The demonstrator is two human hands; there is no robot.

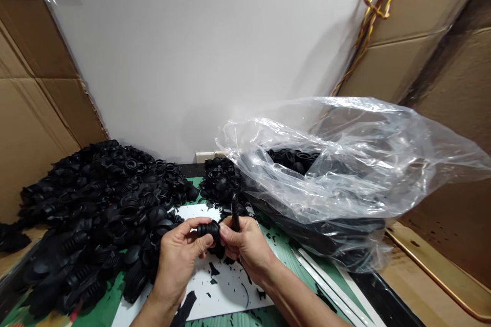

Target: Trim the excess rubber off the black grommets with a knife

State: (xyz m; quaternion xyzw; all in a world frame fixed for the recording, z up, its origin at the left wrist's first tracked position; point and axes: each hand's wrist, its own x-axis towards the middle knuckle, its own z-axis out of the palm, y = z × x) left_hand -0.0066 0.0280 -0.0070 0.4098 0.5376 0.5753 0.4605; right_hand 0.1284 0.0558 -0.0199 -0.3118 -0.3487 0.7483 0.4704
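Note:
Between the thumb and fingers of my left hand [182,245] is a black ribbed rubber bellows [209,230], held above a white board. My right hand [243,242] is closed around a slim dark-handled tool [235,212] that points up past the thumb; its working end is hidden. The right thumb and fingertips also pinch at the right end of the bellows. Black rubber scraps [215,270] lie on the white board [226,296] below both hands.
A large heap of black rubber bellows [111,199] spreads over the left side. A smaller black pile [220,179] lies behind the board. At right stands a clear plastic bag [345,189] with black parts inside. White strips [330,286] and a gold-coloured phone [441,271] lie nearby.

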